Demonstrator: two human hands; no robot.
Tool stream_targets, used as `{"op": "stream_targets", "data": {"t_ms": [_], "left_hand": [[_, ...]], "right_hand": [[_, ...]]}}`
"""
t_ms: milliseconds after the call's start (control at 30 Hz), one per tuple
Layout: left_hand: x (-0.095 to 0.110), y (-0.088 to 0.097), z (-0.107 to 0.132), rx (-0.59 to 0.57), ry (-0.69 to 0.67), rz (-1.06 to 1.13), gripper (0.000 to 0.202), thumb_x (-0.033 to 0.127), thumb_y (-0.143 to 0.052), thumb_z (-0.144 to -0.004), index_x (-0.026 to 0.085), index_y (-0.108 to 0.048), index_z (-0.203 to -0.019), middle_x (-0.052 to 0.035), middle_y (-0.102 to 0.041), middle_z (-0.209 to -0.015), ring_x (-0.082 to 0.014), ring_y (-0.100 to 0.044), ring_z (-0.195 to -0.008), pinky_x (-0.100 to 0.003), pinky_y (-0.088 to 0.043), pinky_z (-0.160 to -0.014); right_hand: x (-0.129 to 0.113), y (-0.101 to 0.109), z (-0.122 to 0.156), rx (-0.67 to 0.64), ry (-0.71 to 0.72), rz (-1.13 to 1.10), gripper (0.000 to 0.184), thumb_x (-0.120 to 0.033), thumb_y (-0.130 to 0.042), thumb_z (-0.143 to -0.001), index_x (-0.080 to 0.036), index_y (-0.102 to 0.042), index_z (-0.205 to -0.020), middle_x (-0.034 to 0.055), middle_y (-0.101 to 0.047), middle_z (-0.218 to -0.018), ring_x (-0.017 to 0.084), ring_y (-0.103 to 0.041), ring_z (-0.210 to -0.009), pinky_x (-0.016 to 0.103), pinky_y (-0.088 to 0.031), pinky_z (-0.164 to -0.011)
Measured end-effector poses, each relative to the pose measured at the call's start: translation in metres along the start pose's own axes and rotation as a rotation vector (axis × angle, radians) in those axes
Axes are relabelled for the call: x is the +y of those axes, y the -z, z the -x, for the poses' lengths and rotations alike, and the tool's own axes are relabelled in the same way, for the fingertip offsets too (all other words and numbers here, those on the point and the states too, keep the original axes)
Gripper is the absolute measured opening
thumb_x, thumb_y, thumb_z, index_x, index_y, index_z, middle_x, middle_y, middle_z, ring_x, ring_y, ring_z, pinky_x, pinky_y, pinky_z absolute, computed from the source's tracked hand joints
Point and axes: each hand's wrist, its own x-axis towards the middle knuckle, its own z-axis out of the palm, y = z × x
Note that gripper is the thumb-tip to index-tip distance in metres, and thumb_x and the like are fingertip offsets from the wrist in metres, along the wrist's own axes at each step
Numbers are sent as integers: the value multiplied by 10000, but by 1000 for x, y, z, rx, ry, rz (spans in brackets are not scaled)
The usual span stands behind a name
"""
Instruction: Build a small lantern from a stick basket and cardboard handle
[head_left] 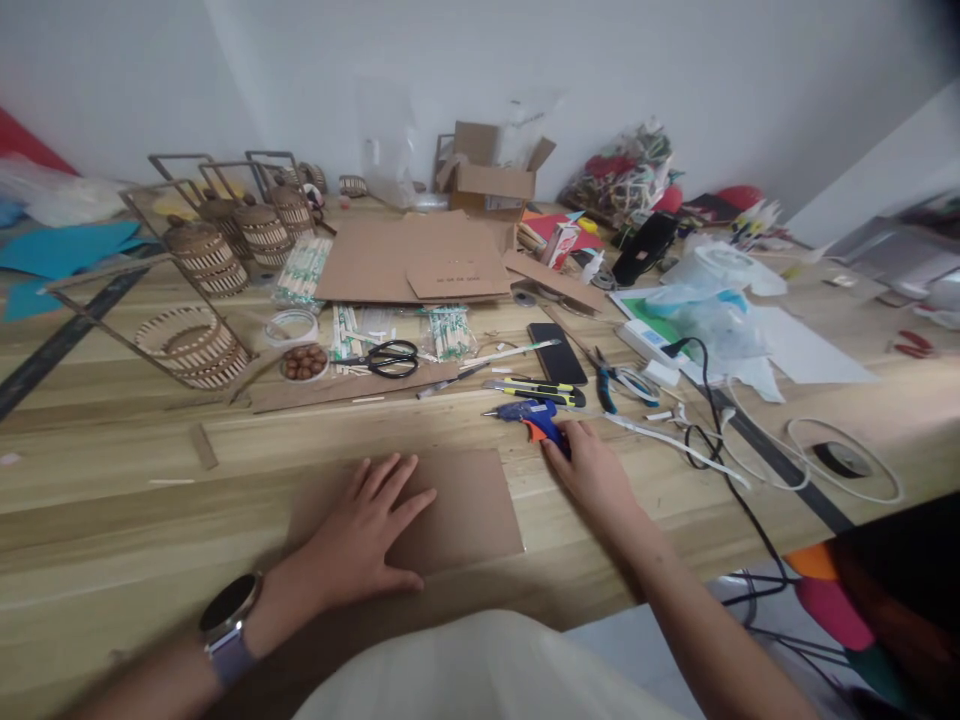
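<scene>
My left hand point(367, 535) lies flat with fingers spread on a brown cardboard sheet point(465, 505) near the front edge of the wooden table point(112, 520). A watch is on that wrist. My right hand point(589, 470) reaches to the blue and orange glue gun point(529, 415) just past the sheet's far right corner; its fingers curl around the gun's handle. The gun's nozzle points left and it rests on the table.
Behind the gun lie a yellow utility knife point(536, 390), a black phone point(556, 352), black scissors point(390, 358) and pliers point(604, 380). A black cable point(720, 450) runs off the right edge. Woven baskets in a frame point(195, 290) stand far left; flat cardboard and an open box point(487, 185) at the back.
</scene>
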Motion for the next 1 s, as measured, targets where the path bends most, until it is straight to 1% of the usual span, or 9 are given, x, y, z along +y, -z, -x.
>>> {"op": "stream_targets", "data": {"t_ms": [67, 200, 400, 500, 600, 700, 767, 867, 1000], "left_hand": [[0, 4, -5, -27, 32, 0, 957, 764, -674, -766, 282, -420, -1552, -216, -193, -1681, -479, -191, -1533, -731, -185, -1182], [-1, 7, -11, -3, 37, 2, 965, 774, -670, -762, 282, -419, -1553, -205, -196, -1684, -477, -198, -1531, -728, -183, -1186], [1, 7, -9, -23, 54, 20, 958, 736, -698, -770, 296, -392, -1563, -198, -166, -1693, -462, -169, -1544, -718, -159, -1193], [0, 4, -9, -8, 63, 29, 967, 731, -719, -754, 311, -392, -1561, -177, -173, -1697, -459, -169, -1545, -712, -153, -1199], [-2, 0, -8, 39, 36, 25, 978, 744, -716, -745, 321, -387, -1562, -169, -177, -1699, -456, -189, -1539, -700, -168, -1201], [-3, -3, -8, 71, 17, 20, 979, 747, -711, -747, 315, -387, -1563, -172, -187, -1696, -452, -204, -1535, -688, -178, -1205], [-2, -3, -8, 72, 23, 16, 979, 732, -733, -738, 311, -400, -1557, -175, -198, -1693, -453, -206, -1534, -690, -175, -1205], [-1, -3, -9, 80, 33, 18, 969, 722, -752, -724, 308, -432, -1540, -169, -213, -1690, -457, -216, -1530, -694, -165, -1204], [0, -3, -10, 96, 28, 30, 972, 749, -742, -711, 307, -453, -1528, -166, -228, -1687, -453, -233, -1523, -679, -167, -1207]], "right_hand": [[-4, -1, -3, 16, -5, 22, 220, -311, -518, -982, -154, -636, -1082, 158, -697, -1066, 259, -676, -854, 329, -446, -674], [-9, -1, -6, 6, -3, 52, 244, -330, -515, -988, -156, -637, -1109, 153, -705, -1044, 249, -683, -813, 317, -419, -633], [-5, 9, -12, -82, -24, 66, 330, -466, -543, -981, -179, -670, -1083, 129, -741, -1011, 265, -695, -794, 325, -406, -616], [-10, 19, -26, 8, 36, 143, 329, -458, -526, -994, -178, -691, -1045, 129, -758, -957, 290, -690, -847, 350, -417, -677], [-31, 28, -47, 105, 180, 235, 288, -379, -505, -1012, -178, -709, -1044, 147, -758, -1013, 311, -662, -965, 377, -409, -761], [-65, 31, -74, -21, 441, 267, 278, -280, -455, -1032, -167, -707, -1064, 153, -746, -1058, 301, -635, -1018, 374, -395, -811], [-89, 27, -93, -106, 606, 274, 273, -271, -456, -1036, -158, -703, -1063, 153, -732, -1107, 294, -615, -1067, 366, -389, -860], [-120, 13, -120, -154, 705, 268, 246, -325, -519, -1022, -169, -694, -1096, 121, -731, -1148, 270, -610, -1094, 332, -390, -877], [-147, -6, -147, -190, 774, 299, 243, -364, -608, -972, -165, -700, -1077, 128, -743, -1136, 284, -625, -1069, 330, -402, -833]]}}
